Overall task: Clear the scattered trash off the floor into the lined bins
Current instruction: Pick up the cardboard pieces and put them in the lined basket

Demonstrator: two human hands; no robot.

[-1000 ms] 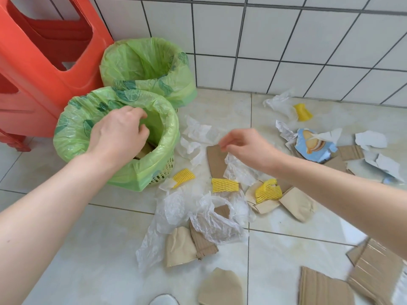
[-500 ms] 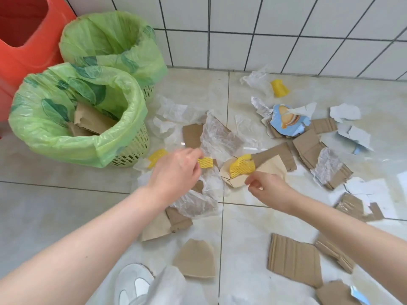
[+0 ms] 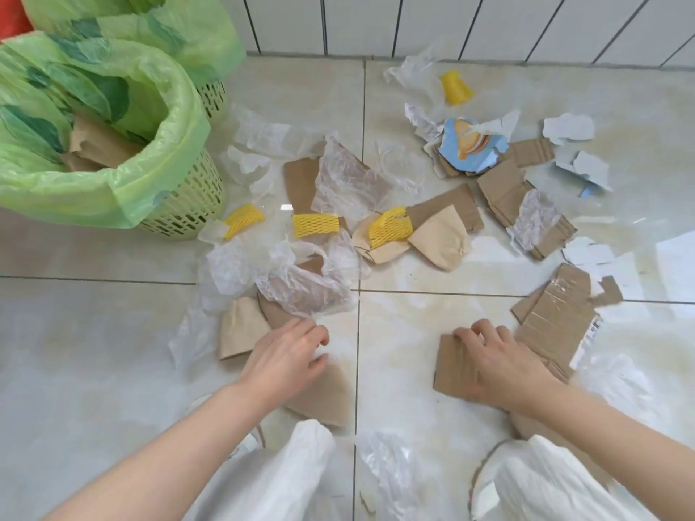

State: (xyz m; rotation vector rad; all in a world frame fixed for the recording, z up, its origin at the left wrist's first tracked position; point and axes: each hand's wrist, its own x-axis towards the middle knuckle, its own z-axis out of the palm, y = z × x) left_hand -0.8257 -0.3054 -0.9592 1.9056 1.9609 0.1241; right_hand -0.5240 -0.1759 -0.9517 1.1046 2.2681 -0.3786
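Two baskets lined with green bags stand at the upper left. The near bin (image 3: 165,171) holds brown cardboard scraps, and the far bin (image 3: 210,43) is behind it. My left hand (image 3: 289,355) rests on a tan paper piece (image 3: 327,392) with loosely curled fingers and the thumb apart. My right hand (image 3: 496,359) grips a corrugated cardboard piece (image 3: 451,366), fingers curled over its far edge and thumb at its near edge. More cardboard (image 3: 556,314) lies just right of that hand.
Yellow foam nets (image 3: 315,224), crumpled clear plastic (image 3: 301,283), a blue printed card (image 3: 470,148) and white paper scraps (image 3: 568,127) litter the tiles between me and the wall. An orange stool (image 3: 9,13) shows at the top left. My knees in white trousers (image 3: 286,479) fill the bottom.
Both hands have drawn back toward me from the yellow nets. The left now rests on the tan paper, and the right has taken hold of the corrugated piece. My view tilted down.
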